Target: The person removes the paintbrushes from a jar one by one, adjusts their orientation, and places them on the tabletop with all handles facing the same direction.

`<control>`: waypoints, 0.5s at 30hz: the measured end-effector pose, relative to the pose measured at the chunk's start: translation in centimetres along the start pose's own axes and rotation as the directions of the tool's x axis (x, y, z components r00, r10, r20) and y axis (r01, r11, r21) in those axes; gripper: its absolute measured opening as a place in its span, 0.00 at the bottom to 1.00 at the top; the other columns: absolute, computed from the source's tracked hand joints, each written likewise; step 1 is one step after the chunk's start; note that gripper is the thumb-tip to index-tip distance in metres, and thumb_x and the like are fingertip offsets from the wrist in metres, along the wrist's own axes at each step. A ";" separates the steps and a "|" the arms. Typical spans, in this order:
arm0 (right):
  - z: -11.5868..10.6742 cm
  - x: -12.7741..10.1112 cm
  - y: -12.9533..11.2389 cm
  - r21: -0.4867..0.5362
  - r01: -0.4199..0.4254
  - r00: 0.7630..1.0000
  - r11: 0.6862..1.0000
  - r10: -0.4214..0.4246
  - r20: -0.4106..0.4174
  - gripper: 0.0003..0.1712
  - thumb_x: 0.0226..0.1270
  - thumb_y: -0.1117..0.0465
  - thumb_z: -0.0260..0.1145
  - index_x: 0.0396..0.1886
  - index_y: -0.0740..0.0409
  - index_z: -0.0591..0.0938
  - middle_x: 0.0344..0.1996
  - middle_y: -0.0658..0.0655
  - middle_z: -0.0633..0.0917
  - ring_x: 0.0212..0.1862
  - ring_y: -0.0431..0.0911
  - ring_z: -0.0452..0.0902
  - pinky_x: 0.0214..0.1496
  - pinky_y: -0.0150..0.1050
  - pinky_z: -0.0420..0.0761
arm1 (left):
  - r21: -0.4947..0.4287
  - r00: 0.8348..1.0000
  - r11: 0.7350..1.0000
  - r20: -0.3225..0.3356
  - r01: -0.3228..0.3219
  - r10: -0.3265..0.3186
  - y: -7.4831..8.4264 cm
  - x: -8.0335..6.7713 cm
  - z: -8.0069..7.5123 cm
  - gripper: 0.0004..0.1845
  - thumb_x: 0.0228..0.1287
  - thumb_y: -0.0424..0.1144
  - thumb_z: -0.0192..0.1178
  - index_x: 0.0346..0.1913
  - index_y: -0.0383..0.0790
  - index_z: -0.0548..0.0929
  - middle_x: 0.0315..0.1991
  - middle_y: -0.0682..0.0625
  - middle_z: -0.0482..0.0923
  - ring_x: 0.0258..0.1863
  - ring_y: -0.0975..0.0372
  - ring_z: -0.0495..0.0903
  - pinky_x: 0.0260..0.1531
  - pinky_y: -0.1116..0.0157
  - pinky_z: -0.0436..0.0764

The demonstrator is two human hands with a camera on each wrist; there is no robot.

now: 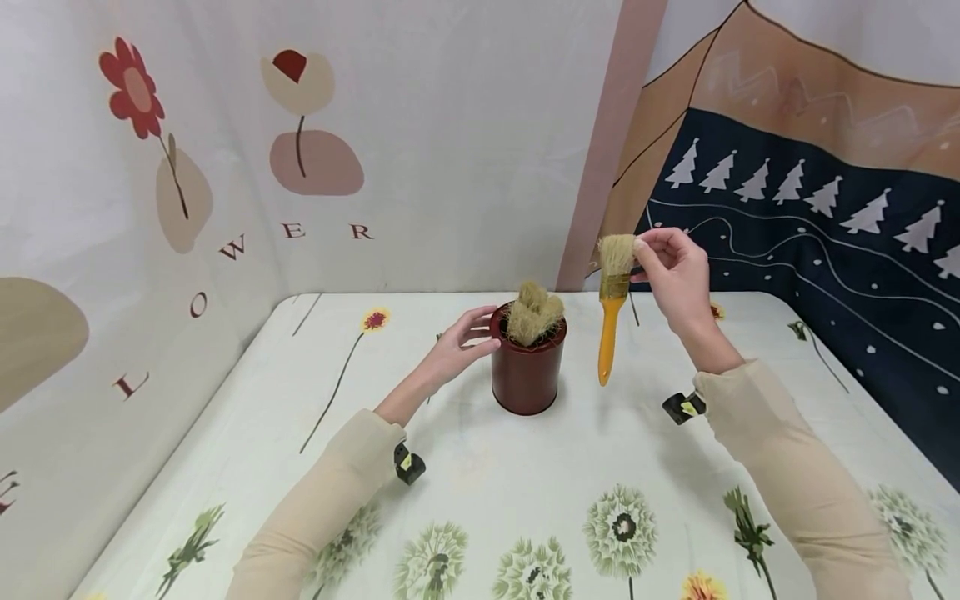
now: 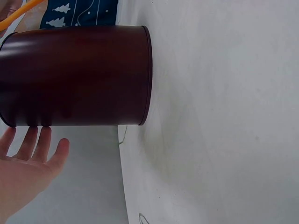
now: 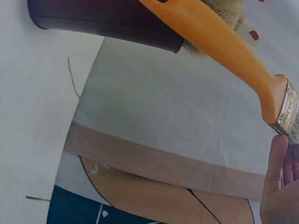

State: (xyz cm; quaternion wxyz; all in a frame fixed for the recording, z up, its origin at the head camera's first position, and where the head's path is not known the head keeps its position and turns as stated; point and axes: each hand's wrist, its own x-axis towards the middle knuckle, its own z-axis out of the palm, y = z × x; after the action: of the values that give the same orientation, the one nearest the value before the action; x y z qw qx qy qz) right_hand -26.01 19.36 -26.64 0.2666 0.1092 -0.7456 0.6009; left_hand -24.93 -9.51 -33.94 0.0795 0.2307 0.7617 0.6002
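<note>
A dark red cylindrical can (image 1: 527, 379) stands upright on the table, with pale, fuzzy bristle tufts (image 1: 532, 315) sticking out of its top. What lies below the tufts is hidden inside the can. My left hand (image 1: 459, 340) touches the can's left side near the rim; in the left wrist view its fairly straight fingertips (image 2: 46, 129) meet the wall. To the right of the can, my right hand (image 1: 677, 275) pinches a paintbrush (image 1: 609, 321) by its bristle end. The brush hangs bristles up, its orange handle (image 3: 219, 44) pointing down, above the cloth.
A white cloth (image 1: 480, 467) printed with flowers and dandelions covers the table. Behind it hangs a pale curtain (image 1: 465, 150) with flower prints and letters. At the right is a dark blue and brown curtain (image 1: 787, 192) with white trees. Small black cameras sit at both wrists.
</note>
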 end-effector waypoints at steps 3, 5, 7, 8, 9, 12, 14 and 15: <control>0.1 -0.3 0.5 -0.019 -0.027 1.000 0.999 0.028 0.013 0.12 0.61 0.59 0.58 0.40 0.63 0.75 0.32 0.52 0.77 0.32 0.41 0.74 0.32 0.27 0.77 | 0.004 1.000 1.000 0.003 -0.007 0.007 0.0 0.0 0.0 0.29 0.62 0.34 0.54 0.65 0.36 0.57 0.59 0.38 0.60 0.57 0.50 0.62 0.53 0.57 0.65; 0.1 -0.3 1.3 -0.031 -0.055 0.998 0.998 0.056 0.026 0.14 0.61 0.58 0.59 0.41 0.64 0.75 0.34 0.55 0.77 0.34 0.44 0.74 0.33 0.29 0.77 | 0.007 1.000 1.000 0.003 -0.013 0.013 0.1 -0.1 0.0 0.29 0.62 0.34 0.53 0.65 0.36 0.57 0.59 0.38 0.60 0.56 0.50 0.62 0.53 0.56 0.65; -0.3 0.6 4.5 0.024 -0.058 0.997 0.998 0.057 0.044 0.15 0.59 0.57 0.61 0.42 0.62 0.76 0.35 0.57 0.78 0.35 0.45 0.75 0.32 0.30 0.78 | 0.003 1.000 1.000 0.003 -0.017 0.017 0.1 -0.1 0.1 0.29 0.62 0.34 0.53 0.64 0.36 0.57 0.59 0.38 0.60 0.57 0.50 0.62 0.53 0.56 0.65; -0.5 1.2 6.3 0.036 -0.084 0.995 0.996 0.082 0.052 0.16 0.59 0.57 0.61 0.43 0.61 0.76 0.37 0.58 0.78 0.36 0.46 0.75 0.33 0.33 0.78 | 0.002 1.000 1.000 0.003 -0.016 0.016 0.1 -0.1 0.1 0.29 0.62 0.34 0.53 0.64 0.36 0.57 0.59 0.38 0.60 0.57 0.50 0.62 0.53 0.56 0.65; -0.8 2.0 9.2 0.064 -0.088 0.995 0.994 0.084 0.057 0.16 0.58 0.57 0.62 0.44 0.59 0.76 0.38 0.59 0.78 0.36 0.47 0.76 0.32 0.34 0.79 | -0.002 1.000 1.000 0.004 -0.015 0.015 0.1 -0.1 0.1 0.29 0.62 0.34 0.53 0.64 0.36 0.57 0.59 0.38 0.60 0.57 0.50 0.62 0.53 0.57 0.65; -1.5 4.6 18.2 0.088 -0.041 0.998 0.995 0.036 0.056 0.18 0.56 0.55 0.64 0.46 0.54 0.77 0.40 0.58 0.78 0.36 0.50 0.77 0.30 0.37 0.79 | -0.017 1.000 1.000 0.006 -0.011 0.011 0.1 -0.1 0.1 0.29 0.62 0.34 0.53 0.64 0.36 0.57 0.59 0.38 0.60 0.57 0.50 0.62 0.53 0.57 0.65; -1.4 4.5 19.0 0.050 -0.050 0.997 0.997 0.047 0.056 0.18 0.57 0.55 0.63 0.47 0.54 0.76 0.40 0.59 0.78 0.36 0.51 0.77 0.29 0.38 0.79 | -0.021 1.000 1.000 0.007 -0.010 0.010 0.1 -0.1 0.1 0.29 0.62 0.34 0.53 0.64 0.36 0.57 0.59 0.38 0.60 0.57 0.50 0.62 0.53 0.57 0.66; -1.4 4.8 20.5 0.059 -0.027 0.998 0.998 0.023 0.057 0.17 0.57 0.55 0.63 0.46 0.54 0.77 0.39 0.59 0.78 0.35 0.51 0.77 0.27 0.37 0.79 | -0.024 1.000 1.000 0.008 -0.010 0.010 0.1 -0.1 0.1 0.29 0.62 0.34 0.53 0.64 0.36 0.57 0.59 0.38 0.59 0.57 0.50 0.62 0.53 0.57 0.66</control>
State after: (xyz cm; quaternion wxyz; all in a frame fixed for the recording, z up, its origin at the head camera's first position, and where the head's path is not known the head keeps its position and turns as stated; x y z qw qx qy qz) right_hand -39.51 26.64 -41.09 0.2347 0.1245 -0.7358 0.6229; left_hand -24.72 -9.44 -33.88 0.0821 0.2360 0.7530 0.6087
